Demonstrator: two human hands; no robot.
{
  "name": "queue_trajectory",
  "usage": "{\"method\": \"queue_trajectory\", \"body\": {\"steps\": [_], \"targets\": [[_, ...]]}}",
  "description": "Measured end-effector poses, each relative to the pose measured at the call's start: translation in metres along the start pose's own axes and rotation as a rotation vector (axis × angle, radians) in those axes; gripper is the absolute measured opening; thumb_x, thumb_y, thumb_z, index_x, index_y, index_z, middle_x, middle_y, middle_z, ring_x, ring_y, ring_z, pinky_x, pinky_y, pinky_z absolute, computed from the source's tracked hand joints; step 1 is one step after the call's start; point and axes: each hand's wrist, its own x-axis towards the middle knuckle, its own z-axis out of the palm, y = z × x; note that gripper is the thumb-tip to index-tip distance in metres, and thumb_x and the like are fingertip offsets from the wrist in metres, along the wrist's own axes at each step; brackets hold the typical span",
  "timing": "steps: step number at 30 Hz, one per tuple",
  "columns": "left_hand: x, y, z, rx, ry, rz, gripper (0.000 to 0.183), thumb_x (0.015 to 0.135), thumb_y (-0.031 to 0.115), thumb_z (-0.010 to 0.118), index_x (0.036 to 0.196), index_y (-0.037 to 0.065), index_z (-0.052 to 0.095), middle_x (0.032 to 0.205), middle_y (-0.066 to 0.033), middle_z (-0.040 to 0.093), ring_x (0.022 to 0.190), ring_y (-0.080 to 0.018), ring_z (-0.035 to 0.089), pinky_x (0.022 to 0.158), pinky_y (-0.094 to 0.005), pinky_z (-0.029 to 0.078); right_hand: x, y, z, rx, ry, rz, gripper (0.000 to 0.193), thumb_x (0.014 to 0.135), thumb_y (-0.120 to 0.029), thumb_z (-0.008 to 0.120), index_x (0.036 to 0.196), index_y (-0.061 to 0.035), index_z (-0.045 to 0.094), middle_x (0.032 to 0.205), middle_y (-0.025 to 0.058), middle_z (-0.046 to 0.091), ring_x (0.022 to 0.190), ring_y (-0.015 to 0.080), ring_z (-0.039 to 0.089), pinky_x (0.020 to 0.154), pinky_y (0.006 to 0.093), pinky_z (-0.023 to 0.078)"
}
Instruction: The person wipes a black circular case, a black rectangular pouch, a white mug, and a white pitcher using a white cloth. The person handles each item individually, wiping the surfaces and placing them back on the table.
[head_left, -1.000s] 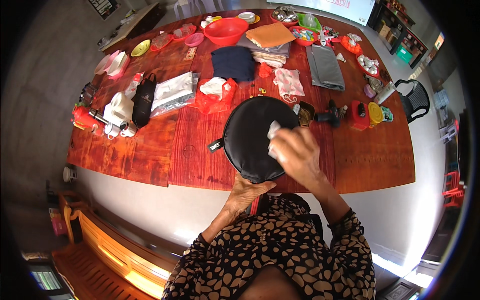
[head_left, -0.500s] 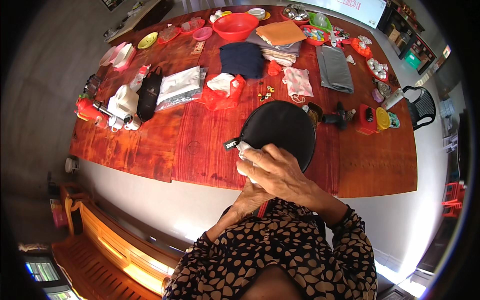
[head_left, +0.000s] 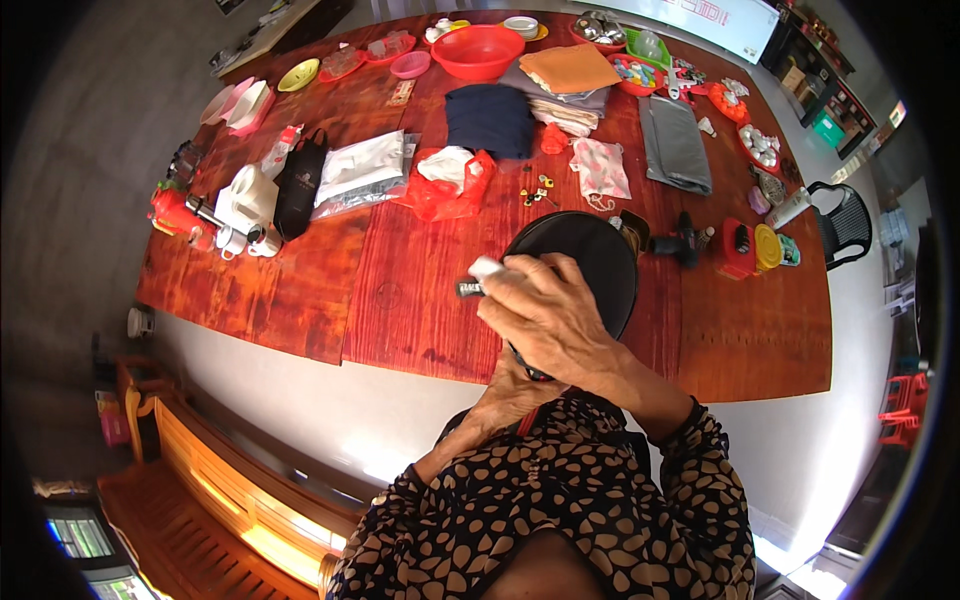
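Observation:
A round black case (head_left: 603, 250), flat-faced and with a dark tag (head_left: 468, 288) at its left edge, is held up in front of my body over the near table edge. My left hand (head_left: 512, 393) is closed on its lower rim, with the fingers partly hidden. Across the case's left part lies my right hand (head_left: 550, 318), its fingers bent round a crumpled white cloth or tissue (head_left: 486, 267). Only a bit of the white cloth shows past the fingertips, beside the tag.
Beyond the case are small yellow-and-black pieces (head_left: 537, 190), a red plastic bag (head_left: 452, 187) and a pink drawstring pouch (head_left: 600, 168). A black device (head_left: 676, 243) and a red container (head_left: 735, 250) lie to the right. White jugs (head_left: 248, 200) stand left. A wooden bench (head_left: 225, 470) is behind left.
The right hand with the white cloth has moved slightly up along the case's left edge. The case has tilted and shifted a little right; the left hand stays at its lower rim.

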Motion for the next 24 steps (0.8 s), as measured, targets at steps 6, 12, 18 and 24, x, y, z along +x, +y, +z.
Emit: {"method": "queue_trajectory", "body": {"steps": [6, 12, 18, 24], "targets": [[-0.004, 0.001, 0.002, 0.098, 0.116, 0.112, 0.096, 0.074, -0.011, 0.066, 0.144, 0.010, 0.005, 0.129, -0.0101, 0.044, 0.117, -0.0186, 0.049, 0.094, -0.0281, 0.048, 0.008, 0.037, -0.006, -0.204, 0.148, 0.268, 0.027, 0.074, -0.015, 0.069, 0.101, -0.0133, 0.065, 0.115, -0.0019, 0.060, 0.103, 0.0207, 0.054, 0.086, 0.0355, 0.041], [-0.001, 0.003, -0.008, -0.082, 0.018, 0.125, 0.093, 0.074, -0.010, 0.069, 0.142, 0.009, 0.009, 0.128, -0.0104, 0.046, 0.117, -0.0186, 0.050, 0.094, -0.0307, 0.050, -0.018, 0.052, -0.008, -0.281, 0.144, 0.392, 0.034, 0.078, -0.012, 0.065, 0.112, -0.0100, 0.063, 0.122, 0.0046, 0.059, 0.110, 0.0242, 0.054, 0.090, 0.0383, 0.044], [0.002, 0.006, -0.010, 0.022, 0.036, 0.281, 0.067, 0.073, -0.007, 0.071, 0.131, 0.006, 0.041, 0.119, -0.0058, 0.057, 0.109, -0.0157, 0.056, 0.091, -0.0287, 0.051, -0.028, 0.013, 0.001, -0.138, 0.102, 0.161, 0.025, 0.081, -0.018, 0.064, 0.103, -0.0079, 0.064, 0.121, 0.0044, 0.056, 0.115, 0.0217, 0.049, 0.089, 0.0354, 0.045], [-0.007, 0.004, -0.020, -0.054, 0.110, 0.284, 0.034, 0.075, -0.006, 0.070, 0.106, 0.000, 0.059, 0.091, -0.0045, 0.064, 0.077, -0.0122, 0.062, 0.064, -0.0251, 0.054, -0.050, -0.014, -0.006, 0.222, 0.010, 0.039, 0.022, 0.073, -0.011, 0.066, 0.094, -0.0107, 0.065, 0.112, -0.0021, 0.057, 0.103, 0.0162, 0.054, 0.083, 0.0313, 0.048]]}}
